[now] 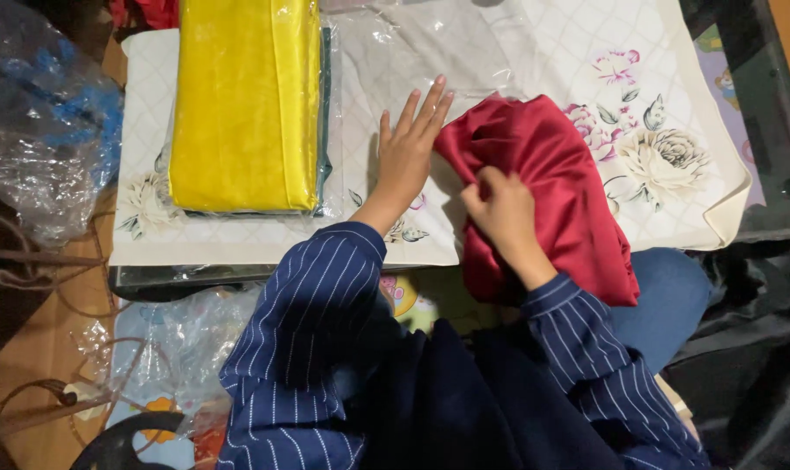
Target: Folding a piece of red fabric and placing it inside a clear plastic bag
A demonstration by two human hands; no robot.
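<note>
Crimson satin cloth [560, 187], glossy and softly creased, lay bunched on the surface [673, 52], which was covered by a cream quilted cloth with printed roses [665, 157]. The red fabric ran from about the middle of that cover down over its near edge, its lower end hanging toward the person's lap, against a blue-clad knee [669, 296]. Its upper edge was folded over into a thick rounded ridge.

The left hand [408, 152] lay flat and open, fingers spread and pointing away from the person, palm down on the floral cover. It sat just beside the red cloth's left edge, the fingertips touching or nearly touching the fold; I could not tell which. The right hand [499, 209] was closed, fingers curled into the satin, pinching a gather of it near the cloth's left side, so the fabric spread out to the right of that hand and below it. Both arms wore dark blue sleeves with thin white stripes.

Well to the left, apart from both hands, a folded yellow satin piece in a clear plastic wrapper [245, 100] rested on the same cover. A flat sheet of clear plastic [430, 43] lay beyond the left hand's fingertips. Crumpled clear plastic bags [38, 113] sat off the surface's left side.
</note>
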